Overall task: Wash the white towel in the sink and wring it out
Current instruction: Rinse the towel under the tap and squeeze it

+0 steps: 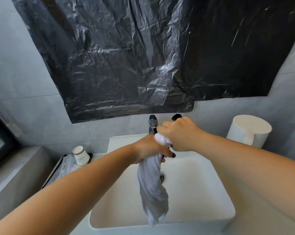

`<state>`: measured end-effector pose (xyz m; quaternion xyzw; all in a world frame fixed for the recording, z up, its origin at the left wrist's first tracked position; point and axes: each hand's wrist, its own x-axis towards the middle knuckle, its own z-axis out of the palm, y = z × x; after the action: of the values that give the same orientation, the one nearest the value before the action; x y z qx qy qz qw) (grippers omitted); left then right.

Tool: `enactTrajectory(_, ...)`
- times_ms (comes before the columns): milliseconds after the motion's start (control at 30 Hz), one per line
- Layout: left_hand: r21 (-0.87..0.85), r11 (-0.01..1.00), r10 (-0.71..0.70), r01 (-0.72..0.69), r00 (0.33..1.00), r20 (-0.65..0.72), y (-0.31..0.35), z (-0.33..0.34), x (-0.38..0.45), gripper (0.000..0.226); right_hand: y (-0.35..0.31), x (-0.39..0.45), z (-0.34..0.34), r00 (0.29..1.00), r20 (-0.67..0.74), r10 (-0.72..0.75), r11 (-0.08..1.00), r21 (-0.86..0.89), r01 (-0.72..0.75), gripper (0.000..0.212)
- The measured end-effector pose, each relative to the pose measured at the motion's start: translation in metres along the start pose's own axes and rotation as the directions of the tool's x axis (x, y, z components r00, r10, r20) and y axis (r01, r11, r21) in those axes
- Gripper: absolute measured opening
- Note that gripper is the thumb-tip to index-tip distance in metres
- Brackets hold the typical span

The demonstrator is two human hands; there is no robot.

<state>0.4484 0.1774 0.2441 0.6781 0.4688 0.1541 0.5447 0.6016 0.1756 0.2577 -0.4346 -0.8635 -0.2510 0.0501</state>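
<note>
Wet white cloth towel [151,187] hangs twisted, long axis near vertical, over the white rectangular ceramic sink [202,192]. Left hand [148,150] grips it lower down, fingers curled round the roll. Right hand [180,134] is clenched on the bunched top end, just above and touching the left, close to the chrome tap [152,124]. The free tail drops below both hands. Judged: wringing step, hands would turn against each other about that axis. No legible writing; the stacked paper cups [80,155] on the desk show only stripes.

both hands, left hand [147,148] and right hand [180,134], grip the twisted white towel [151,189] over the sink [202,192].
</note>
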Motion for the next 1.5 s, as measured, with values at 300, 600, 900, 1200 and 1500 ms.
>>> enactTrajectory(300, 0.719, 0.693, 0.030, 0.049, 0.995, -0.097, -0.013, 0.002, 0.041, 0.021, -0.016, 0.031, 0.005, 0.617, 0.779, 0.109, 0.910, 0.172, -0.378, 0.010)
enactTrajectory(600, 0.913, 0.399, 0.102, 0.087, 0.985, -0.139, -0.036, 0.004, 0.042, 0.065, -0.024, 0.029, 0.042, 0.553, 0.832, 0.042, 0.753, 0.337, -0.565, 0.014)
enactTrajectory(900, 0.963, 0.265, 0.140, 0.052, 0.986, -0.092, -0.045, 0.010, 0.045, 0.061, -0.023, 0.014, 0.064, 0.464, 0.886, -0.016, 0.520, 0.404, -0.752, 0.010)
enactTrajectory(1200, 0.987, 0.156, 0.150, 0.031, 0.987, -0.055, -0.040, 0.012, 0.043, 0.061, -0.023, 0.007, 0.073, 0.476, 0.878, -0.044, 0.374, 0.456, -0.807, 0.008)
enactTrajectory(1500, 0.993, 0.115, 0.144, 0.016, 0.989, -0.033, -0.039, 0.016, 0.037, 0.068, -0.026, 0.002, 0.078, 0.483, 0.873, -0.066, 0.334, 0.475, -0.814, 0.010)
